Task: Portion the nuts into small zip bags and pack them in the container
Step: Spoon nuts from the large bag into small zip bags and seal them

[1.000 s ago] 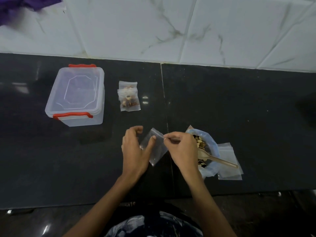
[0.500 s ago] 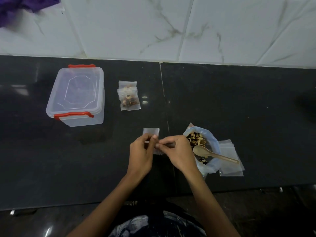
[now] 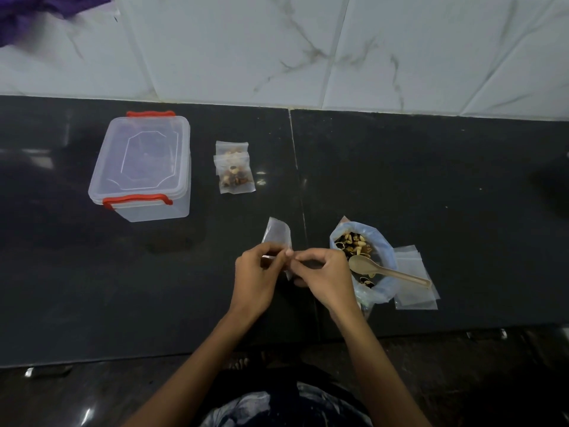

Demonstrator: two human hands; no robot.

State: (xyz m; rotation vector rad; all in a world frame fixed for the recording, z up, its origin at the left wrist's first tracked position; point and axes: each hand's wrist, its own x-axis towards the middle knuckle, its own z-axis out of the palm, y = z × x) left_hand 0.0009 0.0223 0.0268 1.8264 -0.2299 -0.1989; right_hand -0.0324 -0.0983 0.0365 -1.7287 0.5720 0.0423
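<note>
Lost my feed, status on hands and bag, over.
Left hand and right hand both pinch empty zip bag. Spoon lies on nuts. Container lidded. Nothing in the way.

No readable text, labels or numbers on anything.

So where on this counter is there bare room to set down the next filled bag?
Bare counter lies between the filled bags and the hands, left and right, which pinch an empty zip bag. More lies right of the counter seam, above the nut bowl. It is crowded around that bowl, its spoon and the spare bags.
</note>
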